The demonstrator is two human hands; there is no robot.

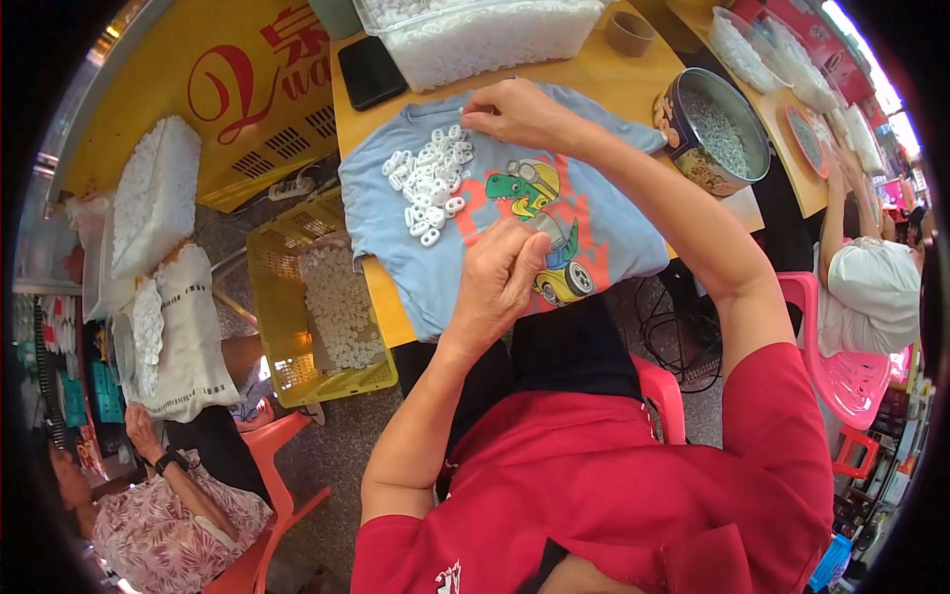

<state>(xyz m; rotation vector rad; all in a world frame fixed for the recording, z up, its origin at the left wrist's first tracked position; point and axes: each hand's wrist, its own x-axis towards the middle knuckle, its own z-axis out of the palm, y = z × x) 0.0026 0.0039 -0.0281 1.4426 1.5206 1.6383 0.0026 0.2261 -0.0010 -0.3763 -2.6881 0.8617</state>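
A light blue T-shirt (396,277) with a cartoon dinosaur print lies spread on the yellow table (389,305). On its left part rests a loose pile of small white plastic pieces (427,178), each with holes through it. My right hand (520,114) reaches over the shirt's far edge, just right of the pile's top. Its thumb and fingers are closed together at the tips; what they hold is too small to make out. Nearer to me, my left hand (498,277) is curled in front of the dinosaur print, thumb pressed on the fingers. Anything inside it is hidden.
A clear tub (495,45) of white pieces, a black phone (371,72) and a tape roll (629,34) stand at the back. Right is a round tin (668,129) of small metal parts. A yellow basket (267,282) sits left. People sit at either side.
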